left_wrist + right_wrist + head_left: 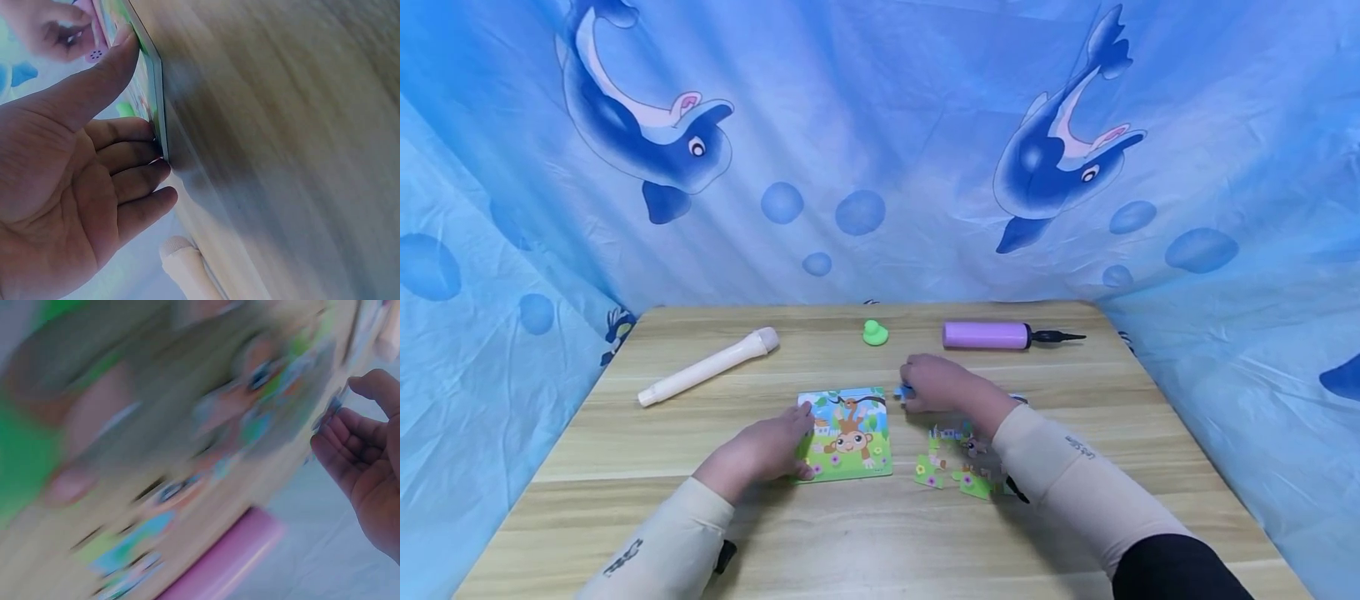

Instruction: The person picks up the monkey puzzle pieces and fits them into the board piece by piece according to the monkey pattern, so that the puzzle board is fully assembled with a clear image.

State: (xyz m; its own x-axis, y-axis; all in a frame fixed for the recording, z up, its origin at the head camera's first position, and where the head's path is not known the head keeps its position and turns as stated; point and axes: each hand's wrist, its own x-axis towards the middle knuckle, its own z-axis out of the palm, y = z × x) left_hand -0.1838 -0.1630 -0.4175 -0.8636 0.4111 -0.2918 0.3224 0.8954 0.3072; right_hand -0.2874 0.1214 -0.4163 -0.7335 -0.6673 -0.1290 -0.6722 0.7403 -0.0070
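Observation:
A square picture puzzle board (850, 442) showing a cartoon monkey lies flat left of the table's middle. My left hand (771, 446) rests along its left side, fingertips against the edge; in the left wrist view the thumb (119, 59) lies at the board's rim. Beyond the board's upper right corner, my right hand (936, 383) pinches a small blue puzzle piece (330, 411) between thumb and fingers. Several loose puzzle pieces (976, 485) are scattered below the right forearm, which partly hides them. The right wrist view is blurred.
Along the back of the wooden table (865, 550) are a white microphone-shaped stick (709, 367), a green toy duck (875, 333) and a purple hand pump (987, 335) with a black nozzle. A blue dolphin-print curtain (910, 150) hangs behind and at both sides.

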